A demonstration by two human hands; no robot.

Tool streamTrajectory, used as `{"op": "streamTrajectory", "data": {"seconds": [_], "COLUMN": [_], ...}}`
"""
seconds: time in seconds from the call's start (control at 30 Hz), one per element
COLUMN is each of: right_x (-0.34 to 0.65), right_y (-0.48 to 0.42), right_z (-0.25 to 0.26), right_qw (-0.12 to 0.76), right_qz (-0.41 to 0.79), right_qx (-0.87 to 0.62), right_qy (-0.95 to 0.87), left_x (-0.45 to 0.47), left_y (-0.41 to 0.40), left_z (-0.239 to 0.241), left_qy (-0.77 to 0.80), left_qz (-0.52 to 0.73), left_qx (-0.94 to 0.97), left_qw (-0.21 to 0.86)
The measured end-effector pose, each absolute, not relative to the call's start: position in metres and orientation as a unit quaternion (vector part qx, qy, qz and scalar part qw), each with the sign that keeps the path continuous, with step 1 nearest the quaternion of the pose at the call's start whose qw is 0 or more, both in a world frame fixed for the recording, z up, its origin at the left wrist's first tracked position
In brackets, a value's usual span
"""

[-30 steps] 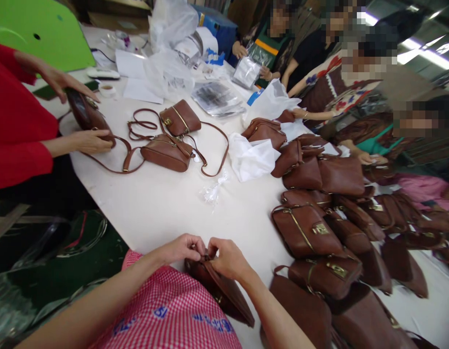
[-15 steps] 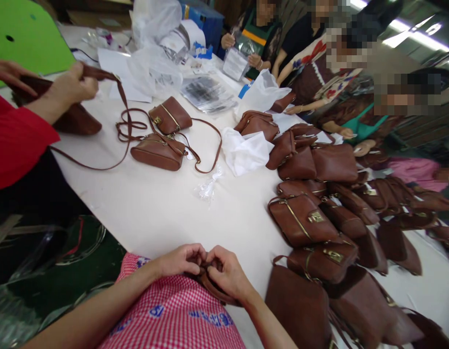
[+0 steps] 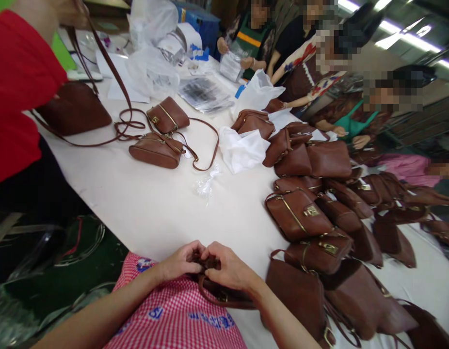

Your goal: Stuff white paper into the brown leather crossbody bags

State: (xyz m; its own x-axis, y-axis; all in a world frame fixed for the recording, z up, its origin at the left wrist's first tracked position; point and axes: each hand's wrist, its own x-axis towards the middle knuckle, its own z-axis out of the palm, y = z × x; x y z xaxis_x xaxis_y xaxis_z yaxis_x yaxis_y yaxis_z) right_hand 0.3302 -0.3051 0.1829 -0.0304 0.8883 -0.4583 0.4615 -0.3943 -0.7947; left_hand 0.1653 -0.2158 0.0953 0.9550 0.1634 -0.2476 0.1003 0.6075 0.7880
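Note:
Close to my body, at the table's near edge, both hands work on a brown leather handbag (image 3: pixel 230 294). My left hand (image 3: pixel 181 262) has its fingers curled and pinched on a dark brown part of it, perhaps strap or hardware, which the fingers mostly hide. My right hand (image 3: pixel 227 266) presses against the left, its thumb and fingers closed on the same part. A thin brown strap (image 3: pixel 203 291) loops down beneath the right hand. The bag's body lies partly behind my right wrist and forearm, against the red checked apron (image 3: pixel 166 310).
Several brown handbags (image 3: pixel 300 213) are heaped on the right of the white table (image 3: pixel 166 203). Two small bags (image 3: pixel 157 149), clear plastic (image 3: pixel 207 184) and white wrapping (image 3: pixel 242 150) lie ahead. A red-sleeved person (image 3: pixel 21 92) handles a bag (image 3: pixel 75 109) at left; several people stand across.
More of the handbag and its looped strap shows under my right hand. At left, the red-sleeved person has leaned in, raised the strap and set the bag upright on the table.

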Motion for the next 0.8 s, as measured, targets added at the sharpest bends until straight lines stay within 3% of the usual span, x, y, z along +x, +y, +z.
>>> {"op": "streamTrajectory", "data": {"seconds": [0.27, 0.6, 0.8], "right_x": [0.343, 0.309, 0.313], "right_y": [-0.322, -0.338, -0.330], "right_z": [0.187, 0.158, 0.158], "right_qw": [0.189, 0.240, 0.265], "right_qz": [0.572, 0.419, 0.389], "right_qx": [-0.617, -0.737, -0.754], "right_qy": [-0.506, -0.472, -0.459], "left_x": [0.165, 0.181, 0.193], "left_y": [-0.222, -0.240, -0.232], "left_z": [0.099, 0.080, 0.085], "left_qy": [0.119, 0.152, 0.166], "left_qz": [-0.013, -0.015, 0.007], "left_qx": [0.448, 0.540, 0.567], "left_qw": [0.886, 0.828, 0.807]}}
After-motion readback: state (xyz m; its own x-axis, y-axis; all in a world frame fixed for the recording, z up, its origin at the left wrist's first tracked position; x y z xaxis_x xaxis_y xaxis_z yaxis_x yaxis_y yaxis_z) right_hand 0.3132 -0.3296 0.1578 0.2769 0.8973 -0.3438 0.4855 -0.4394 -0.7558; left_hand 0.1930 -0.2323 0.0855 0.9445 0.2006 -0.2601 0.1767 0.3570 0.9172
